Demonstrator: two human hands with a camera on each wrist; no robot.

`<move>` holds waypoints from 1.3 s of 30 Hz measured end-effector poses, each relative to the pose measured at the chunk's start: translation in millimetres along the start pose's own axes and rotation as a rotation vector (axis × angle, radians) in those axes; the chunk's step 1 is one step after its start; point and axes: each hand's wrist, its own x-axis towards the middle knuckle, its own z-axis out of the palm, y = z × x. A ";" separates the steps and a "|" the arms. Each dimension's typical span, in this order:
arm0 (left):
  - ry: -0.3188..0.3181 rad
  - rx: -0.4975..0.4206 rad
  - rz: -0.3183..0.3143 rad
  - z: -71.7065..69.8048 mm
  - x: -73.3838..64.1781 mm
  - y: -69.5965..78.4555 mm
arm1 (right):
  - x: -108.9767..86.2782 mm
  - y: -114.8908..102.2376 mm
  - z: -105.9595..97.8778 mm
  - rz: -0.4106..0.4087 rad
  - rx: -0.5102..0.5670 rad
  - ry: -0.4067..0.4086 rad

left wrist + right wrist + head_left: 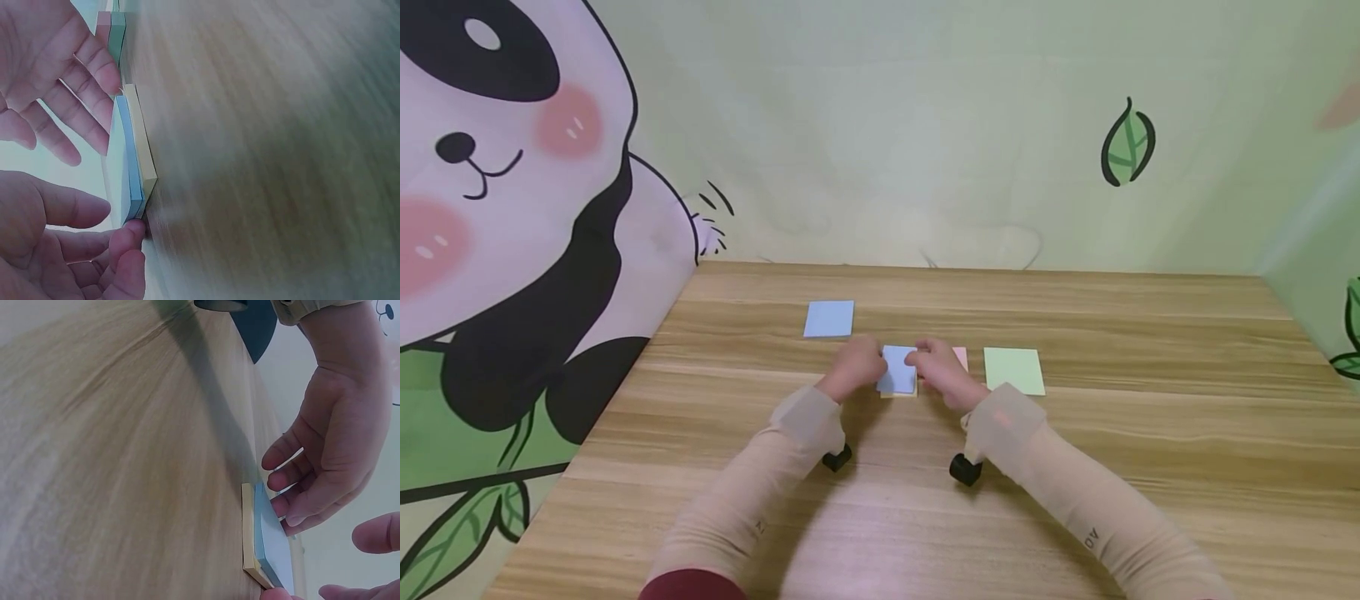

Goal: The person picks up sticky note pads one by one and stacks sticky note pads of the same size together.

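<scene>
A blue sticky-note pad (897,369) lies on top of a yellow pad (145,156) near the middle of the wooden table (1075,467). My left hand (853,367) pinches the blue pad's left edge between thumb and a fingertip (132,232). My right hand (936,368) reaches in from the right, and its straight fingers (94,75) touch the pad's other edge. In the right wrist view the stacked blue pad (270,540) and yellow pad (248,531) stand edge-on, with the left hand (331,444) curled against the stack.
A second blue pad (828,318) lies farther back on the left. A pink pad (960,357) peeks out behind my right hand, and a green pad (1013,371) lies to its right. Printed fabric walls (512,208) close in the left, back and right sides.
</scene>
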 end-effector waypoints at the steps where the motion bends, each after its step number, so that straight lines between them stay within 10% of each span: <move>1: -0.003 0.001 -0.003 0.1 -0.4 0.2 | -0.2 0.0 0.3 0.003 0.003 -0.001; 39: -0.044 -0.094 -0.031 -1.5 4.2 2.8 | 7.6 1.3 1.2 -0.043 0.002 0.030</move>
